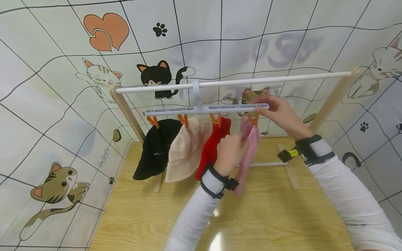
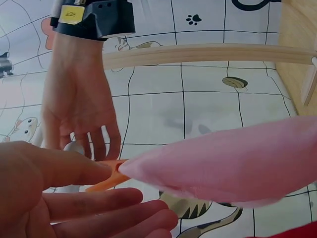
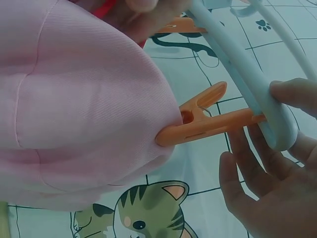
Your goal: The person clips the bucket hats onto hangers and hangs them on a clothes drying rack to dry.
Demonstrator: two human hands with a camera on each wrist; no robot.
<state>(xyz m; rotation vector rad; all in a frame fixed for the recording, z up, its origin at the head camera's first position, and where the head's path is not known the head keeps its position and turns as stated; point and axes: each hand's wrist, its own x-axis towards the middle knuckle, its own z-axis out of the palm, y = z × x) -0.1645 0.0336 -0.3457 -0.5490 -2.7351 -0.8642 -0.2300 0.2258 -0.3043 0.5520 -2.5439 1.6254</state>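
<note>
A pink hat (image 1: pixel 249 158) hangs from an orange clip (image 3: pixel 213 124) at the right end of a white clip hanger (image 1: pixel 204 109). My right hand (image 1: pixel 276 113) holds that end of the hanger, thumb on the near side and fingers behind it. Beside the pink hat, my left hand (image 1: pixel 230 150) reaches up; in the left wrist view its thumb lies at the clip and its other fingers (image 2: pixel 104 198) extend loosely below. To the left, a red hat (image 1: pixel 215 143), a cream bucket hat (image 1: pixel 183 153) and a black bucket hat (image 1: pixel 157 150) hang from their own orange clips.
The hanger hooks over a white rod (image 1: pixel 267 81) held by wooden side posts (image 1: pixel 334 96). The rack stands on a wood-grain table (image 1: pixel 267 216), against a cloth backdrop (image 1: pixel 201 38) printed with cats. A lower white bar (image 1: pixel 267 164) runs between the rack's feet.
</note>
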